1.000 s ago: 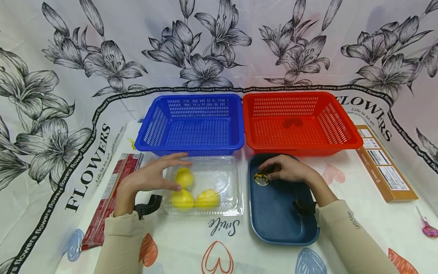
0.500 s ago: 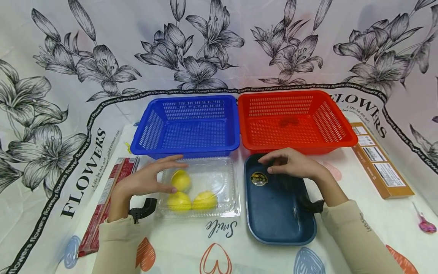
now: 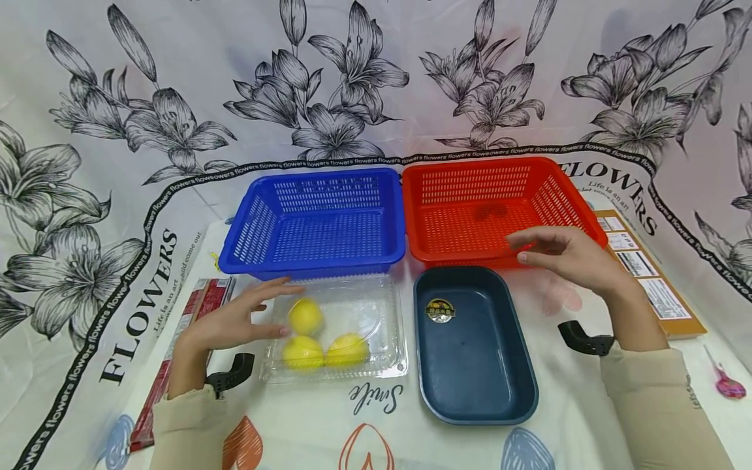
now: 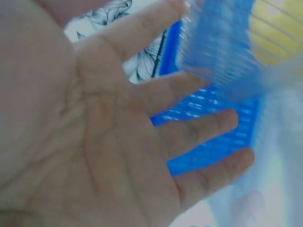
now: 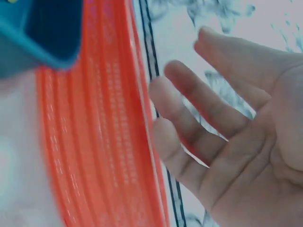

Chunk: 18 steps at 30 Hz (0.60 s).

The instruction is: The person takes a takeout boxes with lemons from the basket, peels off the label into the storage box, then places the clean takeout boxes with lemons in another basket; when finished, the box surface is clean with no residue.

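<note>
A person's two hands reach over a white surface (image 3: 305, 424) printed with hearts. The left hand (image 3: 232, 318) has its fingers spread and holds nothing; it is at the left edge of a clear box (image 3: 367, 303), and whether it touches the plastic cannot be told. In the box's left and middle part sit three yellow rounds (image 3: 305, 317), clustered together. Just right of the box lies a dark blue tray (image 3: 476, 365) with a gold-and-black label (image 3: 440, 311) near its far left corner. The right hand (image 3: 578, 260), fingers loosely extended and holding nothing, hovers right of the tray, before the red basket (image 3: 458, 228). A blue basket (image 3: 335, 235) stands beside that one, behind the box. A red packet (image 3: 154, 405) lies far left; a brown box (image 3: 660, 300) lies far right.
</note>
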Motion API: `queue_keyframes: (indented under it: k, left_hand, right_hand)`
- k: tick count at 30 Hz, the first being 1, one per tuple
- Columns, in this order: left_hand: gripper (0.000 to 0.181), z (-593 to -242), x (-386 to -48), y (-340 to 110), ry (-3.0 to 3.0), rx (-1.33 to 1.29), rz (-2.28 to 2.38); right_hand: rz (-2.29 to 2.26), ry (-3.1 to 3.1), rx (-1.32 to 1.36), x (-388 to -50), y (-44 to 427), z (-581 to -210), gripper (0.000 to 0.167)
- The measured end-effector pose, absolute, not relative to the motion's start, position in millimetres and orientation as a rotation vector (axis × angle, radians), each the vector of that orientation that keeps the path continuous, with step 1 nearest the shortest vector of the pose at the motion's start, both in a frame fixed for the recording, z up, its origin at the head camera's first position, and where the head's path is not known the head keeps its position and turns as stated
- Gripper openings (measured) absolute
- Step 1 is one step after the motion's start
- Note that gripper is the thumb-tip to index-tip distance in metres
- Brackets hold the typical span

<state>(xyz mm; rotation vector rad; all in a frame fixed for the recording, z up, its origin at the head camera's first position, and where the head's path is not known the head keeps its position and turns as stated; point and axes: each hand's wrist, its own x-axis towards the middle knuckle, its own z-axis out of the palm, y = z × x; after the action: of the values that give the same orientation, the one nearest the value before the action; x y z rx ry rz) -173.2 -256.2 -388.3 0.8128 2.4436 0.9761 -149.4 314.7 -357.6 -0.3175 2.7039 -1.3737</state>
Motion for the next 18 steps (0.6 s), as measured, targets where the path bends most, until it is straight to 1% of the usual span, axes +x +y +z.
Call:
queue_keyframes:
  k: [4, 8, 10, 14, 18]
  left_hand:
    - [0.064, -400.0, -178.3, -265.0, 2.378, 0.822, 1.070]
    - [0.060, -410.3, -183.1, -271.4, 2.327, 0.843, 1.146]
    - [0.057, -413.4, -184.8, -273.6, 2.303, 0.826, 1.183]
    - [0.051, -416.3, -187.4, -275.3, 2.257, 0.776, 1.260]
    - [0.049, -415.9, -188.3, -273.4, 2.233, 0.753, 1.312]
  right_hand:
    - [-1.409, 2.821, -0.107, -147.2, 339.6, -357.9, 0.038]
    - [-1.484, 2.875, 0.132, -144.6, 360.9, -361.7, 0.044]
    - [-1.500, 2.920, 0.208, -144.5, 368.3, -365.3, 0.046]
    - [-1.404, 3.094, 0.246, -148.1, 376.9, -376.8, 0.048]
    - [-1.405, 3.159, 0.213, -152.4, 382.4, -390.3, 0.053]
